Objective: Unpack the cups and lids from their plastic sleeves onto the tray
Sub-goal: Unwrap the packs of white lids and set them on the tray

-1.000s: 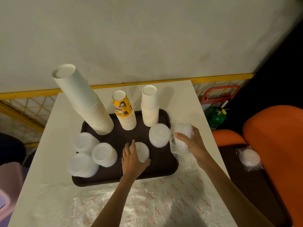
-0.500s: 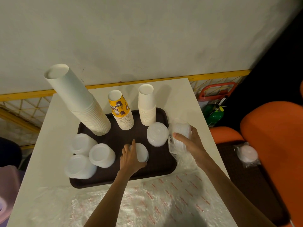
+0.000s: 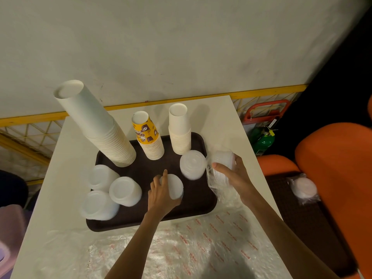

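Observation:
A dark brown tray (image 3: pixel 199 206) lies on the white table. On it stand a tall leaning stack of white cups (image 3: pixel 96 125), a yellow printed cup stack (image 3: pixel 148 137) and a shorter white cup stack (image 3: pixel 179 129). Three stacks of white lids (image 3: pixel 112 192) sit at the tray's left, another lid stack (image 3: pixel 192 164) at its right. My left hand (image 3: pixel 161 196) grips a small lid stack (image 3: pixel 175 186) on the tray's middle. My right hand (image 3: pixel 233 176) holds a lid stack in a plastic sleeve (image 3: pixel 222 160) just past the tray's right edge.
Crumpled clear plastic wrap (image 3: pixel 181 246) with red print covers the table's near part. Right of the table are orange seats (image 3: pixel 334 170), a dark surface with a wrapped lid pack (image 3: pixel 304 188) and a green bottle (image 3: pixel 263 139). A wall rises behind.
My left hand's fingers have curled closer round the small lid stack on the tray. My right hand has kept hold of the sleeved lids; the view has shifted slightly.

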The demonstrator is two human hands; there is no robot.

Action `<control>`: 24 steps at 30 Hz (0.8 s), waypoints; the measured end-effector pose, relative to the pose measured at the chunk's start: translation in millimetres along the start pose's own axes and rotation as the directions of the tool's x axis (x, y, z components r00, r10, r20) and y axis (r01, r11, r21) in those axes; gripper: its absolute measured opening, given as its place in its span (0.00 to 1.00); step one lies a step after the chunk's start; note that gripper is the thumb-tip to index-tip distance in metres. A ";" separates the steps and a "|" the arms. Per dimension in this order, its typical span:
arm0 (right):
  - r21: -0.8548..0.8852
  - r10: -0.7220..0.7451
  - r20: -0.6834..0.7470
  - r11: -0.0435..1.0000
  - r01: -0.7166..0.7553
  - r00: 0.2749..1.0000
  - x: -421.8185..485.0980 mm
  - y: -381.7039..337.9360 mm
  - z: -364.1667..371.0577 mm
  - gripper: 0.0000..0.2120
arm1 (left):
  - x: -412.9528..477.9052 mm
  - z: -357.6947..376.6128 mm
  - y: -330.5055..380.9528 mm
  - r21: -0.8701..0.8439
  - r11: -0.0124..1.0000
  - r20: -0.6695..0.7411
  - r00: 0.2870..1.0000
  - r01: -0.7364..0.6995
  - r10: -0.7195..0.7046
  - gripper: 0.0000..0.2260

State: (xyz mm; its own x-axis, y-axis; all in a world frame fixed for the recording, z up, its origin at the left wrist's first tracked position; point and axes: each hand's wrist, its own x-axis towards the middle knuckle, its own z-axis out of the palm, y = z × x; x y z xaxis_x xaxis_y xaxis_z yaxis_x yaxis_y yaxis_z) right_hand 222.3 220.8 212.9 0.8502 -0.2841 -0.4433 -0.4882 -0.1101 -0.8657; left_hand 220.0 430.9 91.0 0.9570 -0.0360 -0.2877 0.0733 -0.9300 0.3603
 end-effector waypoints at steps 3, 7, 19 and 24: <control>0.001 -0.010 0.006 1.000 0.010 1.000 0.4 1.7 -0.8 0.36 | -1.9 3.0 2.6 0.059 0.998 0.034 0.999 -0.016 0.014 0.48; -0.004 -0.010 -0.002 1.000 0.010 1.000 2.0 3.9 -1.2 0.36 | -2.1 7.2 4.0 0.104 0.994 0.048 0.999 -0.013 0.008 0.48; -0.004 -0.014 -0.001 1.000 0.014 1.000 11.7 11.4 -0.8 0.36 | 13.3 5.6 -0.1 0.009 0.996 0.045 0.995 0.088 -0.088 0.48; 0.009 -0.014 0.039 1.000 0.014 0.999 15.9 17.5 -4.1 0.36 | 28.6 0.8 -1.1 0.000 0.995 0.037 0.994 0.101 -0.101 0.48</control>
State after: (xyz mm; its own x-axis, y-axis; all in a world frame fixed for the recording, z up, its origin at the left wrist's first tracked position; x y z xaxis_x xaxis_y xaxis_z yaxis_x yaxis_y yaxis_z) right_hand 226.5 210.5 191.6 0.8642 -0.2449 -0.4396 -0.4745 -0.1059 -0.8739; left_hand 247.0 430.6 81.7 0.9336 0.0445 -0.3556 0.1696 -0.9289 0.3291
